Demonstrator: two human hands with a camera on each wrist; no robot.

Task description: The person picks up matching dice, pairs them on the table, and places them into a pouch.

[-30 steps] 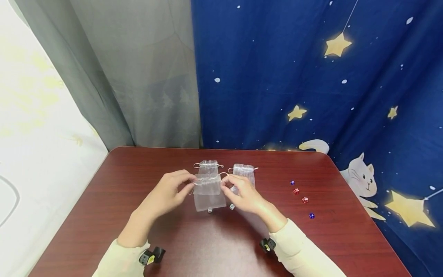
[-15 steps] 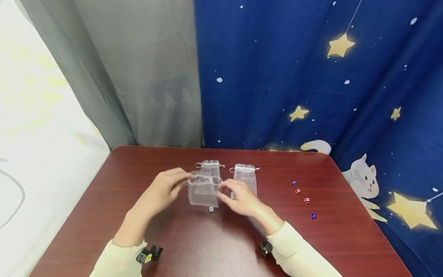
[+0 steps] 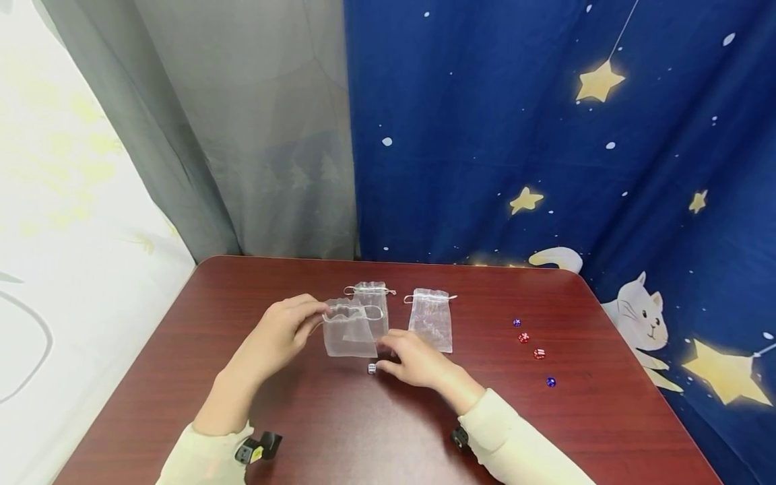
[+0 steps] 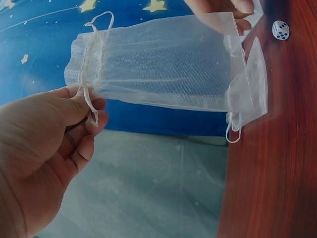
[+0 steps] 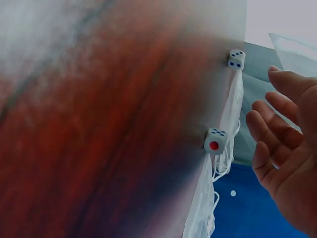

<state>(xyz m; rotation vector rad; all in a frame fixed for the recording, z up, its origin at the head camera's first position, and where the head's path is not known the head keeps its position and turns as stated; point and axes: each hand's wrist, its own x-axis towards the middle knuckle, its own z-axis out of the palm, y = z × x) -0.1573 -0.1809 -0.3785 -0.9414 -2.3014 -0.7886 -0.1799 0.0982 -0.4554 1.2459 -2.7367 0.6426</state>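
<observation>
My left hand (image 3: 283,335) pinches a sheer white drawstring bag (image 3: 349,339) by its gathered neck, between thumb and fingers in the left wrist view. The bag hangs above the table, its cord loop (image 4: 103,21) sticking out. Right of it, my right hand (image 3: 419,360) hovers low with loosely bent fingers, holding nothing. By its thumb lies a white die (image 3: 372,368). The right wrist view shows two white dice, one with blue pips (image 5: 237,59) and one with a red pip (image 5: 215,141); the right hand hides one of them in the head view.
Two more sheer bags lie flat on the reddish-brown table (image 3: 339,431): one behind the held bag (image 3: 371,294), another to its right (image 3: 432,320). Toward the right edge are two blue dice (image 3: 551,382) and two red dice (image 3: 539,353). Curtains hang behind.
The left hand has carried the bag leftward. My right hand has let go of the bag's cord side and come down toward the white die.
</observation>
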